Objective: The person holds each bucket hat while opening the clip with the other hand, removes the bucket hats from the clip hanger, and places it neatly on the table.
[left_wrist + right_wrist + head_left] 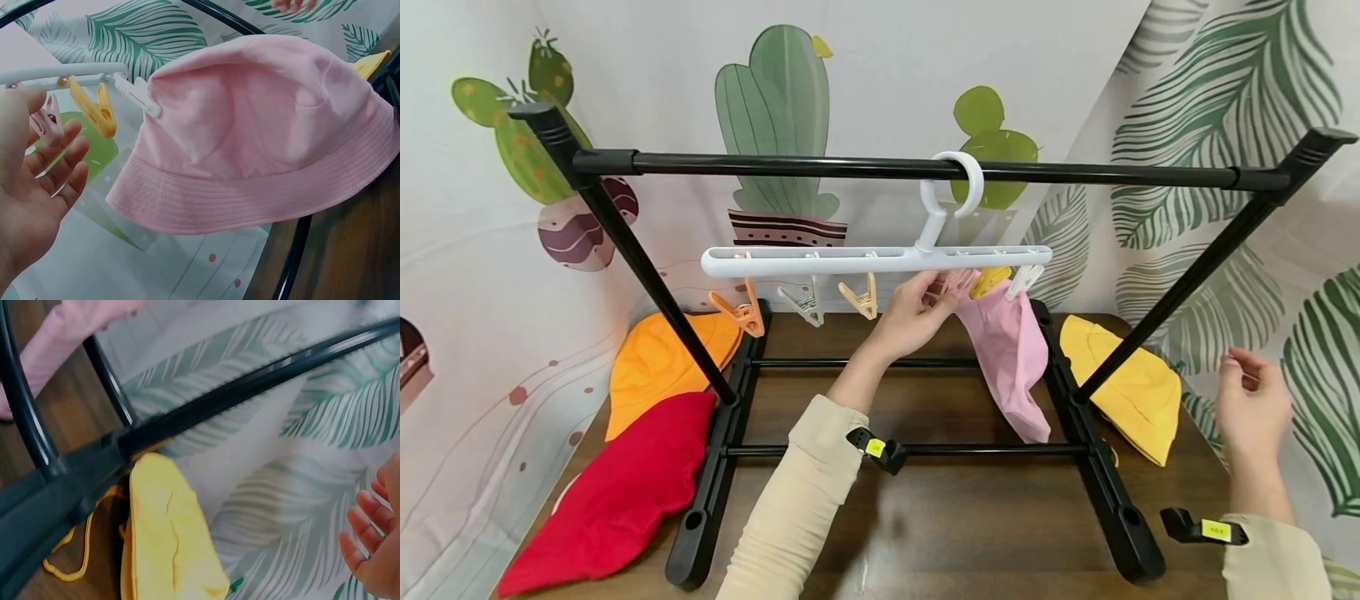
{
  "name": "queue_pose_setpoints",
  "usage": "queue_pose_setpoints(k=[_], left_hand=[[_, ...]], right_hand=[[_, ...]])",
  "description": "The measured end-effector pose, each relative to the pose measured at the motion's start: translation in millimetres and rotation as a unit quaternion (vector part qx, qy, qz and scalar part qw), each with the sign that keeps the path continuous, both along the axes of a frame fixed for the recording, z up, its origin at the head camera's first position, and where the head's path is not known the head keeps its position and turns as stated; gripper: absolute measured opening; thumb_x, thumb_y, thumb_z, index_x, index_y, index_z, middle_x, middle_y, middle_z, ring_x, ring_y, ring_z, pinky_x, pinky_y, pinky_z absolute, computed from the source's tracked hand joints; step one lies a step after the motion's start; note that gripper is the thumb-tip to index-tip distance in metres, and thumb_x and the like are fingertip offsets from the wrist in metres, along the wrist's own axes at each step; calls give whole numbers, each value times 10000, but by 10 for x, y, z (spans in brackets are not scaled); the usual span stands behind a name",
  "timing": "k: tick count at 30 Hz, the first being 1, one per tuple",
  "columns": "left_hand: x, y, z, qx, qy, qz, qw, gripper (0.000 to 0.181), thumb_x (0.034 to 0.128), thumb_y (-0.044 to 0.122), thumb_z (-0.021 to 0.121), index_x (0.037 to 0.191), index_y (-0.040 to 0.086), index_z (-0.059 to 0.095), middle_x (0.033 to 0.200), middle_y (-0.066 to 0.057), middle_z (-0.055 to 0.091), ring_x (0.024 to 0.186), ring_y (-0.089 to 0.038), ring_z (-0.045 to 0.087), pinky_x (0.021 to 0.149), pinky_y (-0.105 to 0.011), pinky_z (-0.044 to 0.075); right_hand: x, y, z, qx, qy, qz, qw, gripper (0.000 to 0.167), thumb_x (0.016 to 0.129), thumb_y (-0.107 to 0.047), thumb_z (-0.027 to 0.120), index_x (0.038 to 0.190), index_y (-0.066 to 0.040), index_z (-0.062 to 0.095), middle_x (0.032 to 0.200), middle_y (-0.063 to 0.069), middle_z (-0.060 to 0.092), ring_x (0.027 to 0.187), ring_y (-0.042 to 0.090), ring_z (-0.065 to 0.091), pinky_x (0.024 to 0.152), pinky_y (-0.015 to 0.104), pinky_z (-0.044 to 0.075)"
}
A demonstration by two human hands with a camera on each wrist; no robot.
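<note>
A white hanger [820,262] hooks over the rack's black top bar. The white clothespin [137,95] at its right end grips the edge of a pink bucket hat [250,119], which hangs down. Just left of it are a yellow clothespin [94,107], apart from the hat, and a pink clothespin [49,122]. My left hand [913,315] pinches the pink clothespin with the thumb against it; part of the grip is hidden. Out past the rack's right side, my right hand [1255,408] is raised with loosely curled fingers, holding nothing.
Orange [745,310], whitish [807,302] and cream [861,297] clothespins dangle on the hanger's left half. Orange [666,362] and red [625,492] hats lie left of the black rack [647,271]; a yellow hat [1123,387] lies right. Patterned cloth hangs behind the wooden table [985,533].
</note>
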State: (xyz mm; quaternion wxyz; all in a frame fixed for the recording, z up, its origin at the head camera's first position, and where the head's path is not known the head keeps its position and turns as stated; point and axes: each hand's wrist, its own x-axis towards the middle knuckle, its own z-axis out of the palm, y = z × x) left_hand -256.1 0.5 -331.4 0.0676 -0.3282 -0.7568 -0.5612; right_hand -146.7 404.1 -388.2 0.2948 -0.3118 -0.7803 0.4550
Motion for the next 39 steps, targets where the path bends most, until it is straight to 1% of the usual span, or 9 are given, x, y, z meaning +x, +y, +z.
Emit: queue_pose_setpoints(k=[8,17,25,28,29,32,35,36,39], left_hand=[[12,-59,-90,189,198,-175,9995,310,914,143,561,1208,46,546,1016,-82,615,923,-136,564,768,-246,482],[10,-100,-231,151,301,-33,9994,272,913,163,566,1159,49,573,989,-69,634,876,-122,579,717,-250,483],[46,-83,-339,121,186,55,9997,234,896,158,587,1112,69,590,836,-42,602,719,-131,531,646,-209,443],[54,-73,-383,120,211,64,9997,203,889,151,600,1077,75,596,886,-32,623,744,-102,533,661,-206,453],[85,-77,-361,125,199,41,9997,201,890,136,596,1075,57,595,917,-47,634,767,-115,543,679,-228,463],[89,-65,-398,210,168,-30,9996,211,891,100,588,1088,24,595,1010,-83,649,834,-155,562,719,-298,478],[101,-43,-431,277,177,-19,9995,226,887,81,588,1101,9,599,1013,-102,650,838,-193,566,713,-332,478],[77,-26,-477,317,217,-4,9993,221,884,89,593,1096,25,606,1009,-87,652,832,-178,565,706,-321,478],[90,2,-506,401,364,40,9985,194,880,98,599,1067,51,621,988,-54,650,813,-135,558,688,-292,478]], right_hand=[[74,-234,145,386,455,303,9978,292,926,-227,492,1205,-219,577,901,-284,524,839,-99,467,682,41,352],[128,-482,219,962,1342,645,9842,270,909,-154,525,1166,-151,605,932,-244,564,844,-85,523,715,59,370],[171,-693,243,1374,1488,833,9757,276,905,-136,523,1167,-140,609,941,-240,559,832,-88,533,709,68,377],[197,-773,263,1454,1553,932,9727,274,904,-124,526,1165,-134,611,942,-243,559,830,-86,527,707,69,377],[205,-797,265,1486,1561,970,9717,273,905,-125,525,1164,-129,611,942,-243,559,827,-85,526,704,69,380],[218,-859,271,1591,1570,1073,9688,271,904,-121,534,1164,-116,611,943,-246,559,822,-86,529,693,64,382],[232,-913,267,1650,1482,1251,9670,280,903,-115,542,1177,-107,600,960,-226,558,829,-78,529,687,60,383],[237,-935,266,1680,1445,1319,9662,285,902,-107,544,1183,-102,594,969,-224,557,835,-79,527,691,59,381],[249,-1013,262,1806,1329,1552,9621,302,900,-93,547,1200,-94,578,998,-232,544,866,-87,514,713,53,373]])
